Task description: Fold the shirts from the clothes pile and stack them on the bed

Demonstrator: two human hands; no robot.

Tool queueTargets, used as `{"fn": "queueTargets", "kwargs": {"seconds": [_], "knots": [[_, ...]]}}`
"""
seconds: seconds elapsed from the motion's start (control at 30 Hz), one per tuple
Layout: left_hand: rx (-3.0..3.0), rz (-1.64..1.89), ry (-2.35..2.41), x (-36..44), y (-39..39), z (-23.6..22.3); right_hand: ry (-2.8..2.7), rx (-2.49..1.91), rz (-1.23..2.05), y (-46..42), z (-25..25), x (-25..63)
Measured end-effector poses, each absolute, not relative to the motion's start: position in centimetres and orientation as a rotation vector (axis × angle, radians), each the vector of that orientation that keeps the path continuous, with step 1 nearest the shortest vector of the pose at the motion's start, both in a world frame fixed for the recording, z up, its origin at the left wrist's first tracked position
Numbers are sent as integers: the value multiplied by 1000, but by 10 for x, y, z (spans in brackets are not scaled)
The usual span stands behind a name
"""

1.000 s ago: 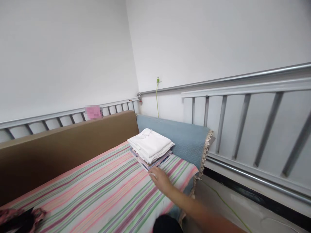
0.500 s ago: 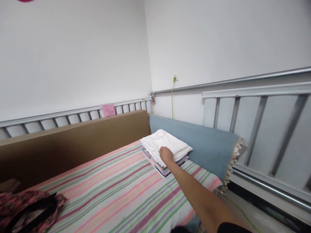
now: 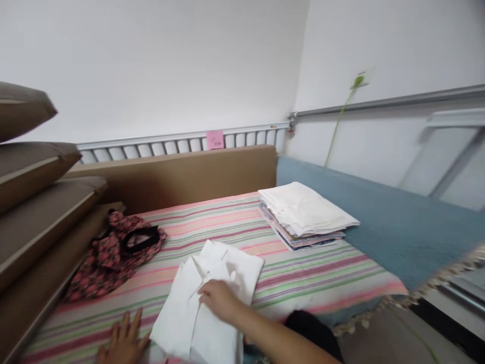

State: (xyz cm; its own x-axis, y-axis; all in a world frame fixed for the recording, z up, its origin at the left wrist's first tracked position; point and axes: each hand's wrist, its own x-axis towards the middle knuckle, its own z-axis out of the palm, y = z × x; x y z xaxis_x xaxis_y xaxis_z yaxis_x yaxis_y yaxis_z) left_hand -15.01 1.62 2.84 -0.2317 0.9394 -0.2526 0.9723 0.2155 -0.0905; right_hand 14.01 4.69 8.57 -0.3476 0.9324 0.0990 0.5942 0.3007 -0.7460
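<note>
One left hand [image 3: 123,345] lies spread, released; my right hand [image 3: 220,302] curls over the white shirt [image 3: 178,308], whether gripping I cannot tell; dragging could crumple it.

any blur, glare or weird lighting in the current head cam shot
Head view, right side: the green plug, its cord and the radiator at far right look smeared; head view, centre: the white shirt is bright, but its collar edges stay readable; head view, behind it: the brown backrest darkens toward the left, with no strong glare on it.
</note>
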Motion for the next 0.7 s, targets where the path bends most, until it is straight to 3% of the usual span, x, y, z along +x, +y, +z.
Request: {"fn": "queueTargets", "kwargs": {"seconds": [0.17,0.37,0.7], "knots": [[1820,-203,2503,-158,17,8,-2070,-1597,638,74,97,186],[1815,-115,2475,-159,16,5,-2447,-1743,582,78,95,174],[1764,-22,2411,-161,15,17,-2049,-2001,490,95,81,188]]}}
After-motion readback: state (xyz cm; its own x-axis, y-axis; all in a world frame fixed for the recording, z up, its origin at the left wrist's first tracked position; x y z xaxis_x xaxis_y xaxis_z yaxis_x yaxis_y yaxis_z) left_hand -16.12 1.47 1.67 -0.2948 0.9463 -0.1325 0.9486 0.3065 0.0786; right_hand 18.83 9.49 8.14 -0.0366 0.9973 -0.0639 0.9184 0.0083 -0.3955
